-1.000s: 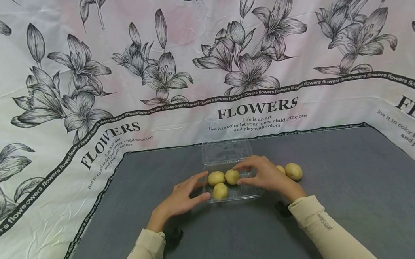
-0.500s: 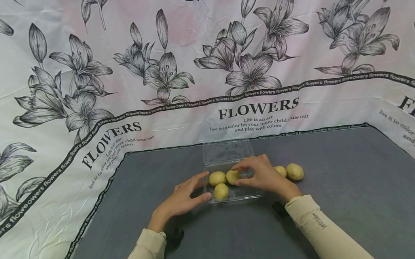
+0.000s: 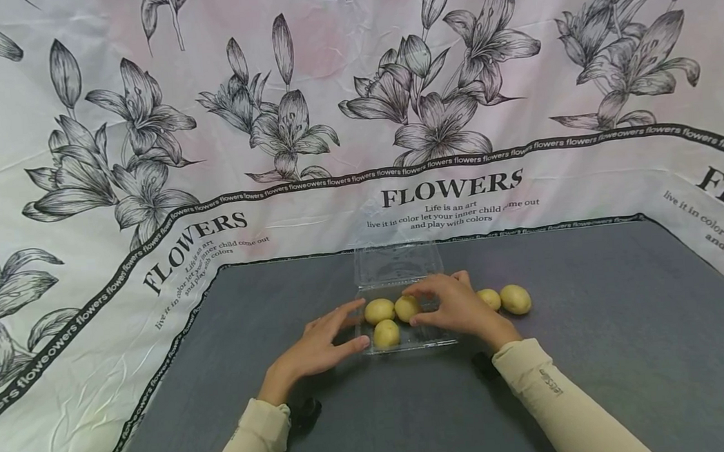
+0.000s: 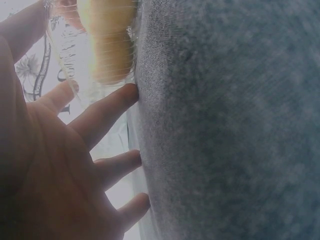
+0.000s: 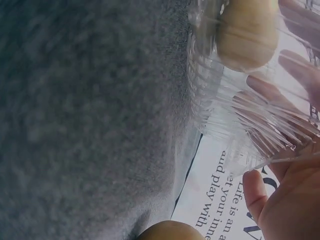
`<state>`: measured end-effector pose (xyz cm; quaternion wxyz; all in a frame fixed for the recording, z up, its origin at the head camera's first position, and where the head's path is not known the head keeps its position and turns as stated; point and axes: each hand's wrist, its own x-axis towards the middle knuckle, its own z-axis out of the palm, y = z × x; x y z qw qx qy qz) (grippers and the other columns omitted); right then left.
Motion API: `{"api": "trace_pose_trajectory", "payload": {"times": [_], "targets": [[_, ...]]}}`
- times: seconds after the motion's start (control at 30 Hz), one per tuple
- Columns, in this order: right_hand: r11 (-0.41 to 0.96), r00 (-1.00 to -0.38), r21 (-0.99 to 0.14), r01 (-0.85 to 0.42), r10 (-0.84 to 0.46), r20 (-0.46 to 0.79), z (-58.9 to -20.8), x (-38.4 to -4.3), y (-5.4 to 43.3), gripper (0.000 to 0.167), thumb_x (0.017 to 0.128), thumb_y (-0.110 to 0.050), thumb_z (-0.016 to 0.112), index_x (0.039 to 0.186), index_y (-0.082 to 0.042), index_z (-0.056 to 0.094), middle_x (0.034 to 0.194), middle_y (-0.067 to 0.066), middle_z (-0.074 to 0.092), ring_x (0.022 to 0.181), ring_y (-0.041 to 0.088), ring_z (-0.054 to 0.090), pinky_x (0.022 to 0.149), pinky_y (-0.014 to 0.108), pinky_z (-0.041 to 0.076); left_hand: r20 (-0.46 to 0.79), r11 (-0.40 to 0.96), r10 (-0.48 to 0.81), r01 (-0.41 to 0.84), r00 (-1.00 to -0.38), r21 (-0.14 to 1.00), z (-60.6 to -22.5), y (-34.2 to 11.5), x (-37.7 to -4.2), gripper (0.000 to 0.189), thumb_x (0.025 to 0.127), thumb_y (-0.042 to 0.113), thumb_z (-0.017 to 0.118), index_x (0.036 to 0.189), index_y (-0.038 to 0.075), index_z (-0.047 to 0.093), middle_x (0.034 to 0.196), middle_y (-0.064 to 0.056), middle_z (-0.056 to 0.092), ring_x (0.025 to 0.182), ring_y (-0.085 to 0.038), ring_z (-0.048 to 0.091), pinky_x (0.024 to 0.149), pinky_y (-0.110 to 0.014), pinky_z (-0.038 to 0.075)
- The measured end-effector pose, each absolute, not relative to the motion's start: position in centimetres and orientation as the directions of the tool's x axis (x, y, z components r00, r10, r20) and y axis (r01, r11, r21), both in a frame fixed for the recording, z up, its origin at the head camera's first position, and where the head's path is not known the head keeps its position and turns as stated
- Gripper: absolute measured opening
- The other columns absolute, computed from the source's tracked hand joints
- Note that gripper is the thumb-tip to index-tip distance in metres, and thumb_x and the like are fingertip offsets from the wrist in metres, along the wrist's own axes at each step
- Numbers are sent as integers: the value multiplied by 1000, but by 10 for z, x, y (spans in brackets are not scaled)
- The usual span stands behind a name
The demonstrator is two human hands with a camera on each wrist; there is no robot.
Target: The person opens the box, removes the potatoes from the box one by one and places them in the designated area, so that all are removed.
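Observation:
A clear plastic clamshell box (image 3: pixel 434 336) stands on the grey table with its lid raised at the back. Inside lie three yellow potatoes: one back left (image 3: pixel 379 312), one in front (image 3: pixel 386 334), and one back right (image 3: pixel 407 309). My right hand (image 3: pixel 457 306) reaches over the box's right side, thumb and forefinger bent around the back-right potato. In the right wrist view, its other fingers show through the ridged wall. My left hand (image 3: pixel 319 346) stays at the left wall, fingers extended; in the left wrist view several fingertips (image 4: pixel 131 92) reach down to the table.
Two more potatoes lie just right of the box, one partly behind my right hand (image 3: pixel 489 299) and one farther out (image 3: pixel 516 299). A white floral cloth (image 3: pixel 312 222) hangs behind the grey table (image 3: pixel 623 320).
My right hand has shifted slightly left, and its thumb and forefinger are farther around the back-right potato. My left hand and the box have barely moved.

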<state>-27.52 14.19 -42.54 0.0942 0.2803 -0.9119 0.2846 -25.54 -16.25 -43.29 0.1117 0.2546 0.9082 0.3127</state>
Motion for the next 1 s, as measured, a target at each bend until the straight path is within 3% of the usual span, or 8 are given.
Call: {"api": "trace_pose_trajectory", "payload": {"times": [0.63, 1.0], "targets": [[701, -853, -486, -523, -433, 292, -426, -277, 137, 52, 79, -33, 89, 126, -20, 73, 116, 0, 75, 96, 24, 65, 84, 45, 23, -38, 676, 531, 397, -846, 620, -434, -163, -256, 73, 99, 58, 58, 161, 41, 23, 157, 4, 49, 152, -25, 37, 118, -66, 16], [689, -841, -487, -537, -478, 251, -427, -278, 140, 45, 80, -37, 88, 121, -23, 76, 112, -3, 77, 100, 22, 69, 86, 48, 22, -38, 673, 534, 397, -845, 623, -433, -163, -255, 74, 99, 59, 57, 161, 39, 24, 157, 3, 49, 151, -24, 38, 118, -66, 15]]}}
